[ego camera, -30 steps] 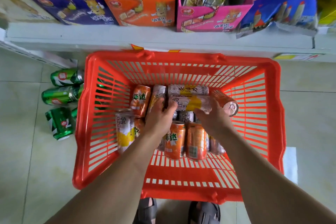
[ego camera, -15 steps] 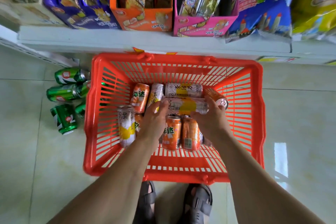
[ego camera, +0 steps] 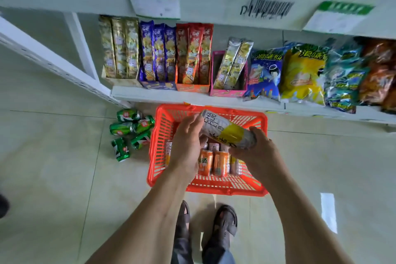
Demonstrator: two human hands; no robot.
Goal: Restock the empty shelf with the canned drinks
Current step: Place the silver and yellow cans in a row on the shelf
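Two hands hold one white-and-yellow can (ego camera: pixel 227 132) above the orange basket (ego camera: pixel 157 152): the left hand (ego camera: pixel 187 143) has its fingers curled around the can's left end, the right hand (ego camera: pixel 256 152) cups its right end from below. More orange cans (ego camera: pixel 213 163) lie inside the basket. Green cans (ego camera: pixel 130 129) lie on the floor just left of the basket. Beyond the basket, a white shelf (ego camera: pixel 171 97) carries snack packs.

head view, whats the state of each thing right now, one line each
white and yellow can: lifted above the basket, tilted, held at both ends
left hand: gripping the can's upper end
right hand: gripping its lower end
orange basket: on the floor, cans inside
green cans: lying on the floor beside the basket
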